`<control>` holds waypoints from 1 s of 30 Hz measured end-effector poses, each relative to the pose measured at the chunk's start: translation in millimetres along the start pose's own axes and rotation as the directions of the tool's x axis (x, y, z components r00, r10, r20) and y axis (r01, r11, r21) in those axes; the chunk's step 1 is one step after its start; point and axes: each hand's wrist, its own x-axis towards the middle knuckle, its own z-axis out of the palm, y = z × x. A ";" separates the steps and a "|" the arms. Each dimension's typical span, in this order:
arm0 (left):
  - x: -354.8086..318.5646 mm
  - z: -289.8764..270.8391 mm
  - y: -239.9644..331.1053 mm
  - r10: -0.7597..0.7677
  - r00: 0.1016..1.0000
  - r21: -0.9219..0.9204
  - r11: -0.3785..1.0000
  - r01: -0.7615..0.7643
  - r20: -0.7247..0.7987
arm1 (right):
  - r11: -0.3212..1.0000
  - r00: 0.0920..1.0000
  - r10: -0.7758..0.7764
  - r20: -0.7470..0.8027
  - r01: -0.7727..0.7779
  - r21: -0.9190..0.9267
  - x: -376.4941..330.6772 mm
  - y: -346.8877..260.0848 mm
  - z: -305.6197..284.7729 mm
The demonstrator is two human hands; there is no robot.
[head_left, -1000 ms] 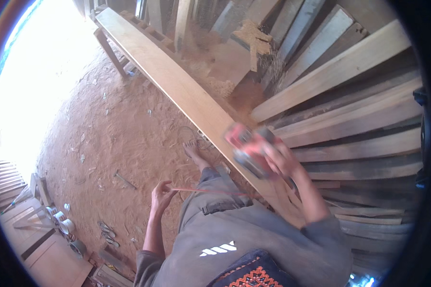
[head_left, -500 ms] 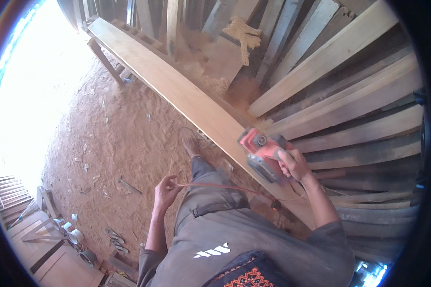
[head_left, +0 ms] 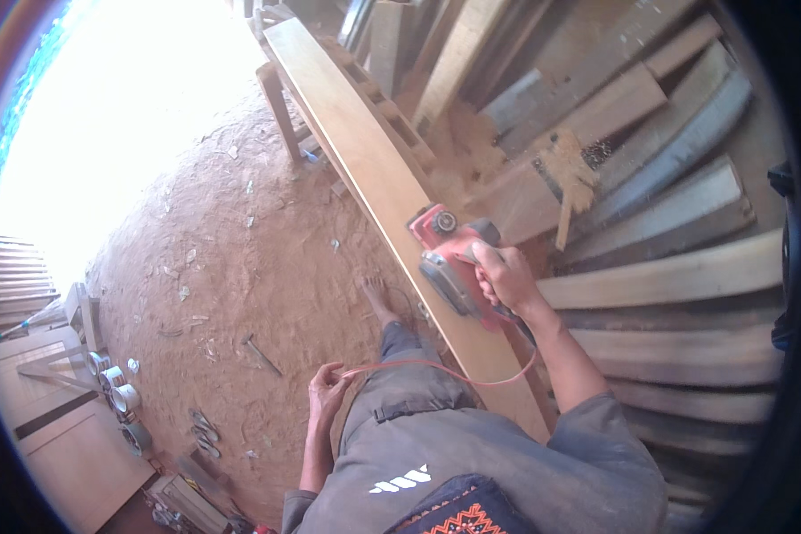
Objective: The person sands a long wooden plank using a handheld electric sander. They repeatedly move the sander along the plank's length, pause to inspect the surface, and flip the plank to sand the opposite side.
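A long pale wooden plank [head_left: 356,151] runs from the far trestle toward me. On it rests a red electric planer [head_left: 449,260], and my right hand [head_left: 505,278] is shut on its handle. An orange power cord [head_left: 436,367] sags from the planer across my front to my left hand [head_left: 327,390], which pinches it at hip height. My bare foot [head_left: 378,298] stands on the sandy ground beside the plank.
Stacked timber boards [head_left: 685,276] fill the right side, with a sawdust heap [head_left: 472,142] behind the plank. A wooden trestle [head_left: 280,98] carries the plank's far end. Several tins [head_left: 116,392] and small tools [head_left: 205,432] lie at lower left by wooden panels [head_left: 71,454].
My right hand has pushed the planer forward along the plank, away from my body. The left hand keeps hold of the cord at my side.
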 end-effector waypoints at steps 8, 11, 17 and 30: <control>40.1 -22.2 75.9 -0.097 0.980 -0.124 0.989 0.076 -0.172 | 0.979 0.970 -0.196 0.142 0.202 -0.025 258.5 -169.4 90.8; 48.9 -19.1 93.3 -0.075 0.982 -0.185 0.982 0.043 -0.171 | 0.975 0.965 -0.217 0.147 0.222 -0.018 355.8 -238.8 134.7; 22.8 -26.3 82.0 -0.109 0.982 -0.240 0.968 0.070 -0.153 | 0.979 0.956 -0.202 0.213 0.199 0.033 351.2 -233.1 132.0; 23.4 -35.7 23.0 0.037 0.948 0.215 0.970 -0.110 0.316 | 0.993 0.994 -0.112 0.018 0.113 -0.036 -136.4 88.8 -54.9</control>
